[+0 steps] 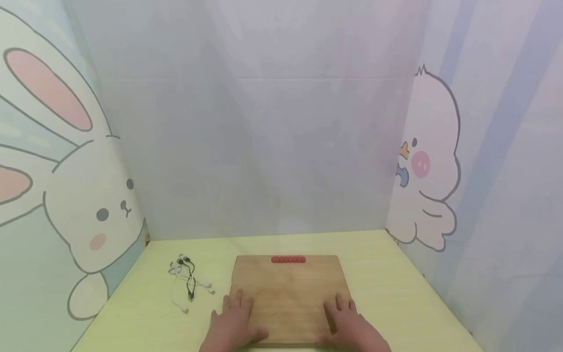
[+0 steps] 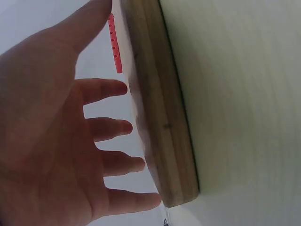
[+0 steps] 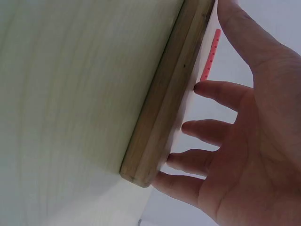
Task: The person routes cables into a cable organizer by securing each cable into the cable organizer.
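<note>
A rectangular wooden board [image 1: 290, 298] lies flat on the table, its thick front edge [image 2: 162, 113] showing in the left wrist view. Along its far side rests a red segmented strip [image 1: 288, 259], also visible in the right wrist view as a red strip [image 3: 210, 54] with small notches. My left hand [image 1: 233, 323] is spread at the board's front left, fingertips touching its top. At the front right, my right hand [image 1: 352, 328] touches the board in the same way, fingers apart. Neither hand grips anything.
Left of the board, several short black and white cables [image 1: 191, 296] lie in a loose tangle on the pale yellow table [image 1: 396, 288]. A grey wall panel [image 1: 272, 146] stands behind, with cartoon-printed panels on both sides.
</note>
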`<state>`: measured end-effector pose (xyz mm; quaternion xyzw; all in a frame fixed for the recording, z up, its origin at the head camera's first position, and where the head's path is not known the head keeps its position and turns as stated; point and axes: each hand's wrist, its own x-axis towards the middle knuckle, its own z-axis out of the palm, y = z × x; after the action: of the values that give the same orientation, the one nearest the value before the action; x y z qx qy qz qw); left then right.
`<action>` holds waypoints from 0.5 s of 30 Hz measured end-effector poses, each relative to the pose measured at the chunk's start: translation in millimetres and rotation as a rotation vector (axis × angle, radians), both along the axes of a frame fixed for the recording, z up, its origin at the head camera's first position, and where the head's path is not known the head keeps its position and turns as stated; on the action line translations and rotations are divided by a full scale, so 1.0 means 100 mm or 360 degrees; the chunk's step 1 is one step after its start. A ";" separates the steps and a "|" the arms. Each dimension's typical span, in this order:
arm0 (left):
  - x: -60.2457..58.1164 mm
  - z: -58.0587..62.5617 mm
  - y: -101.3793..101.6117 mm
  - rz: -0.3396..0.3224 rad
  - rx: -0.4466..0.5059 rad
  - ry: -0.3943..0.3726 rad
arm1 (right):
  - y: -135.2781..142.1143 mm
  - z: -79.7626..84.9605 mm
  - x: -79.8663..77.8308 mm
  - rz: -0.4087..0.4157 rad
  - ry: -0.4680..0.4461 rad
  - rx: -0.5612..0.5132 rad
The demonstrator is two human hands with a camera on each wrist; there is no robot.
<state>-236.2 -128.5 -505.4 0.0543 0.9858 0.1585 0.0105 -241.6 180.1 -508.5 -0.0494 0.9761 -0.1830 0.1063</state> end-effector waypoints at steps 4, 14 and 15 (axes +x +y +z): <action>0.00 -0.04 -0.01 -0.0019 0.0064 -0.0044 | -0.03 0.00 -0.01 -0.0077 -0.0099 0.0009; -0.04 -0.11 0.00 0.0003 0.0072 -0.0099 | -0.04 0.03 0.02 -0.0058 -0.0112 -0.0004; -0.03 -0.11 0.01 0.0013 0.0074 -0.0106 | -0.04 0.03 0.02 -0.0047 -0.0103 -0.0010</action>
<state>-239.6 -128.0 -516.7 0.0452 0.9812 0.1831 0.0415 -239.1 176.3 -505.7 -0.0294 0.9722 -0.1893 0.1351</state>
